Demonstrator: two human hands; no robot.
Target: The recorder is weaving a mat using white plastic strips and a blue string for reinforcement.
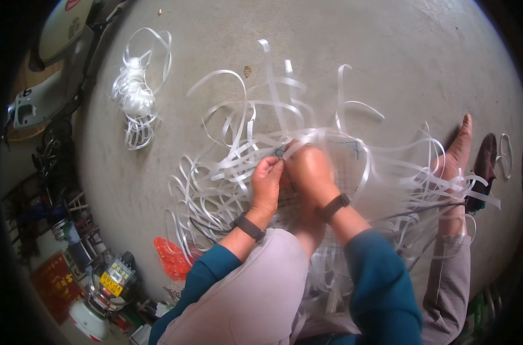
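Observation:
My left hand (265,187) is closed, with thumb and fingertips pinched at a white plastic strip (238,163) on the far edge of a loose woven piece. Beside it my right hand (311,171) is curled and slightly blurred, its fingers closed on a strip where the two hands meet; the fingertips are partly hidden. A small blue tie (280,152) shows right at the fingers. Long loose strip ends spread out on every side of the weave. Under my wrists a grid of crossed strips (342,177) lies partly covered by my hands and bare foot.
A tangled bundle of white strip (136,95) lies on the concrete floor at far left. My other bare foot (458,149) stretches out at right, with a dark shoe (484,167) beyond it. A red bag (172,257) is at near left; parked scooters (109,282) stand along the left side.

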